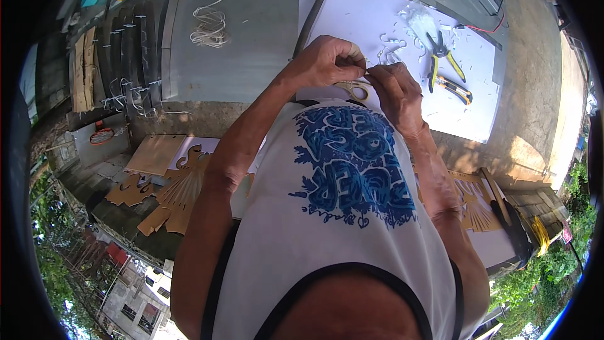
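Left hand [333, 63] and right hand [397, 89] have fingertips pinched together on a small piece [367, 73], too tiny to identify, above the near edge of the white sheet [465, 110]. Scissors [351, 87] lie just below the hands; yellow-handled pliers [438, 50] lie toward the sheet's right edge.

A small, thin piece [367, 73] is pinched between the fingertips of the left hand [331, 63] and the right hand [397, 91], held up over the near edge of the table [233, 75]; the fingers cover nearly all of it, so its shape and colour cannot be told. Just beneath lies a pair of scissors [358, 92] with beige loop handles, resting near that same edge; the blades are largely hidden, so whether they stand apart cannot be told. Beyond the right hand, toward the table's far edge, narrow whitish strips [393, 42] lie loose, some curled, in a scattered tangle.
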Motion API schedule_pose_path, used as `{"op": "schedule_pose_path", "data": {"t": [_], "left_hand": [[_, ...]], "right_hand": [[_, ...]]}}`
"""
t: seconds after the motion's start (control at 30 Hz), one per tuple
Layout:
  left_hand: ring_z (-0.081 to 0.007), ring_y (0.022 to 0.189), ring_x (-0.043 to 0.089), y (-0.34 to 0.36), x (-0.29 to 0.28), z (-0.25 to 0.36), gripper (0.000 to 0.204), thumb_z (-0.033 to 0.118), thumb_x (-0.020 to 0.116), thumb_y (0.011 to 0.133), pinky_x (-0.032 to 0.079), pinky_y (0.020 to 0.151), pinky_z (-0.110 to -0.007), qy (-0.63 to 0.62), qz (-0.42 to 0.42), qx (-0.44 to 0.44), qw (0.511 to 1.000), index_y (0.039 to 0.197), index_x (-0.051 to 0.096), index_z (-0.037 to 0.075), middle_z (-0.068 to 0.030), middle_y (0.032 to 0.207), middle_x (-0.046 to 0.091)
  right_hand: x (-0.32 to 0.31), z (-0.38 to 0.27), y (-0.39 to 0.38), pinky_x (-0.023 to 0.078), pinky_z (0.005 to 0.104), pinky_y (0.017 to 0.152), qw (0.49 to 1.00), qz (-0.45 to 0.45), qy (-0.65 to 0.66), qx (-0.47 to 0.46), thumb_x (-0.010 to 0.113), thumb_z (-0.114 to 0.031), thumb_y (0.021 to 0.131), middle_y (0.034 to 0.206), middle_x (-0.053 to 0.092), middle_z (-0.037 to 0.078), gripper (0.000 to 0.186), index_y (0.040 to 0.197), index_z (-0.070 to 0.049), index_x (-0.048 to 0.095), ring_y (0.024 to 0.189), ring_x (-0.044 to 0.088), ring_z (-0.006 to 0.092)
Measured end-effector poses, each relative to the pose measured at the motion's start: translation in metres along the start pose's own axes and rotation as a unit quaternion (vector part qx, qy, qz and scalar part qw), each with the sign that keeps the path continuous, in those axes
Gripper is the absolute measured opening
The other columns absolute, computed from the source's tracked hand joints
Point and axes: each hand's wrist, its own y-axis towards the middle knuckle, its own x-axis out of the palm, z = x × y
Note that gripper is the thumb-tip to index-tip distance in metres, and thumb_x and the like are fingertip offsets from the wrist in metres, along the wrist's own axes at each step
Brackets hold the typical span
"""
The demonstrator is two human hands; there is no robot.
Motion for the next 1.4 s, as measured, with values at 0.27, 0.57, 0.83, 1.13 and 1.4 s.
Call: {"op": "schedule_pose_path", "data": {"t": [0.27, 0.57, 0.83, 1.13, 1.4], "left_hand": [[-0.0157, 0.075, 0.07, 0.0, 0.003, 0.008, 0.02, 0.015, 0.075, 0.084, 0.054, 0.069, -0.029, 0.044, 0.011, 0.031, 0.998, 0.097, 0.074, -0.001, -0.0115, 0.085, 0.075], [-0.0114, 0.075, 0.065, 0.003, -0.003, -0.002, 0.019, 0.015, 0.074, 0.085, 0.052, 0.069, -0.027, -0.036, -0.015, -0.017, 0.999, 0.096, 0.074, -0.001, -0.0068, 0.084, 0.073], [-0.0135, 0.079, 0.067, 0.003, -0.006, -0.001, 0.02, 0.013, 0.073, 0.085, 0.053, 0.074, -0.029, -0.032, -0.034, -0.016, 0.999, 0.098, 0.074, -0.001, -0.0079, 0.086, 0.074], [-0.0114, 0.078, 0.066, 0.001, -0.007, 0.002, 0.02, 0.015, 0.074, 0.087, 0.053, 0.071, -0.026, -0.055, -0.017, -0.022, 0.998, 0.099, 0.074, 0.0, -0.0064, 0.085, 0.073], [-0.0122, 0.079, 0.067, -0.001, -0.007, -0.006, 0.019, 0.013, 0.074, 0.086, 0.054, 0.073, -0.027, -0.087, -0.009, -0.023, 0.996, 0.099, 0.073, -0.002, -0.007, 0.087, 0.073]], "right_hand": [[-0.01, 0.004, 0.002, 0.047, 0.0275, 0.056, 0.663, -0.084, 0.554, 0.496, 0.063, -0.022, 0.102, 0.074, 0.061, 0.003, 0.02, 0.097, -0.002, 0.066, 0.064, 0.059, 0.0137], [-0.004, -0.01, 0.0, 0.055, 0.0363, 0.065, 0.981, -0.013, 0.09, 0.172, 0.076, -0.003, 0.084, 0.091, 0.069, 0.011, 0.024, 0.105, -0.002, 0.064, 0.078, 0.068, 0.0242], [0.002, 0.0, 0.0, 0.054, 0.0388, 0.066, 0.999, -0.006, -0.04, -0.013, 0.074, 0.001, 0.081, 0.091, 0.065, 0.01, 0.022, 0.1, -0.002, 0.063, 0.077, 0.064, 0.0285], [-0.005, -0.005, 0.004, 0.051, 0.0327, 0.058, 0.809, -0.054, 0.425, 0.403, 0.071, -0.011, 0.092, 0.083, 0.066, 0.009, 0.017, 0.101, 0.001, 0.063, 0.067, 0.063, 0.0163], [-0.001, -0.016, 0.009, 0.054, 0.0384, 0.066, 0.987, -0.005, 0.05, 0.151, 0.075, -0.002, 0.083, 0.088, 0.068, 0.011, 0.019, 0.099, -0.003, 0.066, 0.072, 0.065, 0.0265]]}}
